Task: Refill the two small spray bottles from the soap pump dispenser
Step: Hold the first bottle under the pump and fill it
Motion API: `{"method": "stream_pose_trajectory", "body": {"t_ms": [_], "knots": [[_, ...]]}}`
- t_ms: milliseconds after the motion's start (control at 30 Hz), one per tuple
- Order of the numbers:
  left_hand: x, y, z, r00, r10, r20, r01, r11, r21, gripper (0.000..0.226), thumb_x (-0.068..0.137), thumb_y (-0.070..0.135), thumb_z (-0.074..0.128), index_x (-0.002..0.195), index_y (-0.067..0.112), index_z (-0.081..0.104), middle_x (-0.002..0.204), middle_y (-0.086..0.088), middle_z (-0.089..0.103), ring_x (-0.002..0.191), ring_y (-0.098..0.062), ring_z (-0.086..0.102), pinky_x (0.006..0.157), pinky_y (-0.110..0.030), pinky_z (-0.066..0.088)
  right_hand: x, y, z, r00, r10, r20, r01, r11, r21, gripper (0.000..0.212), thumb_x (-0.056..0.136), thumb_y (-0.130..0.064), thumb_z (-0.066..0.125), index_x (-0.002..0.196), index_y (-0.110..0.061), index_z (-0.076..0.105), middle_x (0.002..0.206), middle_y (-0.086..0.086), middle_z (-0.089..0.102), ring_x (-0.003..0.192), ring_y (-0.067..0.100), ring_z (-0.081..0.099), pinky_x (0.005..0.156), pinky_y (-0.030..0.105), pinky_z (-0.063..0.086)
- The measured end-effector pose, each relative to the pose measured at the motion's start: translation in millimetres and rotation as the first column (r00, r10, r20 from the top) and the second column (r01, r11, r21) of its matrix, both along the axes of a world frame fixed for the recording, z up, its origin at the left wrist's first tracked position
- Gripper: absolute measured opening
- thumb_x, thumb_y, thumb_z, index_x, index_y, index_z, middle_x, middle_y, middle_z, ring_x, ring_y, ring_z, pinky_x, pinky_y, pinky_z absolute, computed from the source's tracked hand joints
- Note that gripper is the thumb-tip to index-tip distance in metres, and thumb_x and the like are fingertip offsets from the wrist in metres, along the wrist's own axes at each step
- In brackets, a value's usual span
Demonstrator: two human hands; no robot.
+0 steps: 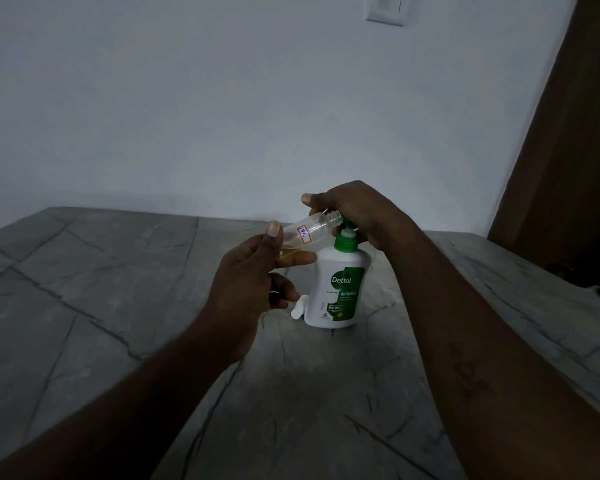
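Spray bottle (310, 233), tilted, pinched in left hand (253, 275); right hand (359, 213) curls over soap dispenser pump (344, 240).

One spray bottle (309, 233), one soap pump dispenser (340, 289), one white cap (298, 308), one wall switch (386, 8)

Spray bottle (314, 230): small, clear, uncapped, red-edged label; was tilted, threaded neck up at green spout, little yellow liquid pooled at low end, pinched in left hand (253, 271). Soap pump dispenser (340, 289): white, stood upright, right hand (355, 211) covered pump head.
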State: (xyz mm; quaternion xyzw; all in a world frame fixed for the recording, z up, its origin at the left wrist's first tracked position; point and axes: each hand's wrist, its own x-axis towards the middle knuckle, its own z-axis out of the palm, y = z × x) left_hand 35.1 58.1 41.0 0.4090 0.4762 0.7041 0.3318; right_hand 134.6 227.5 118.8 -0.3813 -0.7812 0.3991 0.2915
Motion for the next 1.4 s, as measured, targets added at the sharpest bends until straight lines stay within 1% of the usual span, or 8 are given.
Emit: {"method": "stream_pose_trajectory", "body": {"t_ms": [67,233,433,533,700,867,1267,1400], "knots": [[0.4,0.8,-1.0,1.000,0.002,-0.003,-0.002,1.000,-0.003,0.040,0.101,0.049,0.046,0.119,0.020,0.066,0.101,-0.004,0.079,0.051,-0.017,0.056,0.050,-0.026,0.046,-0.2,2.4,-2.2,1.000,0.000,0.002,0.000,0.999,-0.046,0.038,0.084,-0.045,0.079,0.097,-0.009,0.079,0.082,0.001,0.070,0.064,0.015,0.057,0.067,0.031,0.047],[-0.9,1.8,-3.0,1.000,0.008,0.001,-0.008,1.000,-0.007,0.040,0.099,0.049,0.047,0.117,0.020,0.068,0.101,-0.006,0.078,0.052,-0.018,0.056,0.054,-0.028,0.045,-4.1,6.1,-9.1,1.000,0.013,-0.025,-0.015,0.996,-0.082,0.038,0.079,-0.039,0.082,0.103,-0.009,0.080,0.108,0.008,0.076,0.085,0.025,0.068,0.078,0.039,0.052],[-1.1,2.3,-1.9,1.000,0.018,-0.007,-0.018,1.000,-0.018,0.042,0.100,0.050,0.046,0.119,0.018,0.066,0.101,-0.006,0.078,0.052,-0.017,0.056,0.055,-0.029,0.046,-1.8,1.8,-4.0,1.000,-0.005,-0.003,0.005,1.000,0.022,0.038,0.085,-0.049,0.077,0.091,-0.012,0.078,0.084,0.001,0.071,0.065,0.014,0.060,0.062,0.028,0.045],[-0.2,1.5,0.2,1.000,0.011,-0.016,-0.012,1.000,-0.017,0.041,0.101,0.049,0.044,0.118,0.019,0.066,0.101,-0.005,0.078,0.051,-0.017,0.057,0.056,-0.030,0.046,-1.0,-0.5,0.3,1.000,-0.017,-0.007,0.017,0.995,0.096,0.040,0.087,-0.053,0.073,0.086,-0.014,0.079,0.087,0.002,0.072,0.066,0.015,0.060,0.062,0.028,0.047],[0.6,2.0,0.2,1.000,0.010,0.000,-0.010,1.000,-0.016,0.040,0.101,0.048,0.045,0.117,0.019,0.066,0.101,-0.006,0.079,0.052,-0.019,0.055,0.056,-0.030,0.044,1.4,-3.8,2.3,1.000,-0.008,0.001,0.008,0.999,0.033,0.034,0.088,-0.047,0.075,0.088,-0.013,0.077,0.078,-0.001,0.068,0.060,0.012,0.057,0.058,0.025,0.044],[-0.5,2.5,-2.4,1.000,0.011,-0.002,-0.011,1.000,-0.021,0.040,0.100,0.050,0.045,0.117,0.020,0.067,0.102,-0.006,0.079,0.052,-0.018,0.056,0.055,-0.029,0.045,-0.4,-4.3,-2.6,1.000,-0.012,0.001,0.012,0.999,-0.051,0.030,0.084,-0.038,0.080,0.096,-0.011,0.077,0.090,0.005,0.070,0.069,0.018,0.059,0.071,0.032,0.049],[-0.5,0.0,0.3,1.000,0.007,-0.015,-0.007,1.000,-0.024,0.044,0.099,0.051,0.044,0.120,0.019,0.066,0.101,-0.005,0.079,0.051,-0.016,0.057,0.051,-0.026,0.047,-0.3,-5.0,2.4,1.000,-0.029,-0.005,0.030,0.995,0.097,0.037,0.088,-0.051,0.073,0.087,-0.014,0.078,0.082,-0.002,0.071,0.065,0.014,0.059,0.063,0.028,0.046],[-0.7,-0.7,1.1,1.000,-0.001,-0.015,0.001,1.000,-0.022,0.044,0.099,0.051,0.045,0.122,0.019,0.065,0.102,-0.006,0.078,0.052,-0.017,0.057,0.051,-0.027,0.046,-0.2,-4.5,2.0,1.000,-0.021,-0.002,0.021,0.999,0.049,0.034,0.088,-0.048,0.075,0.088,-0.013,0.078,0.079,-0.002,0.070,0.063,0.014,0.058,0.063,0.028,0.046]]}}
